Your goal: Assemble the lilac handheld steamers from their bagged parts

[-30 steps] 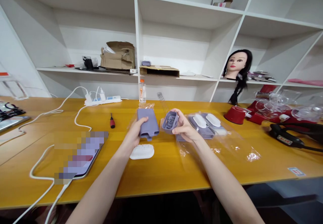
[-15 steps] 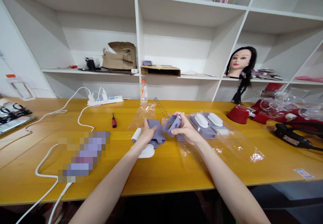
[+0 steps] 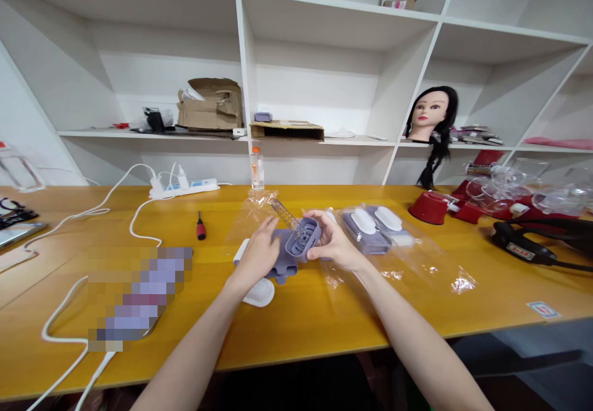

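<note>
White shelves (image 3: 356, 142) rise behind a long yellow counter (image 3: 324, 318), and the person stands at its front edge with both forearms reaching in. Everything here places easily from the lilac holder (image 3: 303, 238), a ribbed, oval plastic tray with a slotted inside, held up just above the counter's middle. The right hand (image 3: 334, 244) is closed around its near end, fingers wrapped over the rim and thumb below. A slim coil spring (image 3: 282, 213) sticks out from the holder toward the shelves, tilted up and to the left. The left hand (image 3: 259, 253) sits just left of the holder, fingers raised and slightly curled beside the spring; whether it grips anything, I cannot tell. Under that hand lies a lilac sleeve (image 3: 282, 267), partly hidden by it and touching the holder's underside.

Just left of the sleeve is a white cylinder (image 3: 241, 250), and nearer the front edge is a white brush (image 3: 259, 292). To the holder's right, a clear bag (image 3: 407, 269) spreads out with two lilac trays (image 3: 365, 232) on it, each topped by a white oval. Another clear bag (image 3: 252, 213) lies behind the spring. Farther left are a red-handled screwdriver (image 3: 201, 227) and a power strip (image 3: 183, 188).
</note>
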`<control>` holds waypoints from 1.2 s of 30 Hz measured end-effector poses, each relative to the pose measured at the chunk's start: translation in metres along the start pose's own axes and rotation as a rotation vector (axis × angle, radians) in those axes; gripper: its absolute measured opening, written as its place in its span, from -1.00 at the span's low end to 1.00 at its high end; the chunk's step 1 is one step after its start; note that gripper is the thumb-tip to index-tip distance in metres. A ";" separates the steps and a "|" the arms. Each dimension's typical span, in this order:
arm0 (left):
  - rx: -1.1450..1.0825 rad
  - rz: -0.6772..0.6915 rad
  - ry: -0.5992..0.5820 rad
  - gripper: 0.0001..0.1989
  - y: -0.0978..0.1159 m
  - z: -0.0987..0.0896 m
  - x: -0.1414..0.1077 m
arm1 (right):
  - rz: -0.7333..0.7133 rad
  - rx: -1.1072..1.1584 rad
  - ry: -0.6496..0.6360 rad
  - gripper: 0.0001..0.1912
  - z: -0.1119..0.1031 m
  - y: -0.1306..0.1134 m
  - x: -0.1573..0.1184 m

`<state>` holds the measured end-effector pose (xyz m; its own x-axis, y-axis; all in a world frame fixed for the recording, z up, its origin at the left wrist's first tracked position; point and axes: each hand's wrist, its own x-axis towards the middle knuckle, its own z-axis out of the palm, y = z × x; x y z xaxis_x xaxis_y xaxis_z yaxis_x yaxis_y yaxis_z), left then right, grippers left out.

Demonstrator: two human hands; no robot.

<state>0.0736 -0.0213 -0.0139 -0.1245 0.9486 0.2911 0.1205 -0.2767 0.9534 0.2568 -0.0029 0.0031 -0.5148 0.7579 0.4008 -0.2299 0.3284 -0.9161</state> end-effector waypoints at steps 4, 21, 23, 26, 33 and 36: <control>-0.555 -0.378 -0.311 -0.55 0.021 0.002 -0.010 | -0.103 -0.016 0.030 -0.26 0.010 0.004 -0.001; -0.835 -0.175 -0.141 -0.57 0.017 0.019 -0.022 | -0.438 -0.834 0.385 -0.54 0.046 0.010 -0.011; -0.836 -0.187 -0.177 -0.59 0.015 0.021 -0.023 | -0.442 -0.842 0.412 -0.60 0.049 0.012 -0.011; -0.807 -0.206 -0.210 -0.62 0.014 0.023 -0.026 | -0.450 -0.903 0.387 -0.62 0.048 0.011 -0.013; -0.745 -0.205 -0.140 -0.67 0.016 0.024 -0.026 | -0.458 -0.994 0.415 -0.69 0.048 0.011 -0.016; -0.723 -0.170 -0.174 -0.70 0.013 0.024 -0.024 | -0.475 -0.968 0.395 -0.72 0.049 0.009 -0.016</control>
<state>0.1016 -0.0442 -0.0107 0.0806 0.9811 0.1759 -0.5689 -0.0996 0.8164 0.2225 -0.0396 -0.0115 -0.2112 0.5095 0.8341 0.4877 0.7945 -0.3618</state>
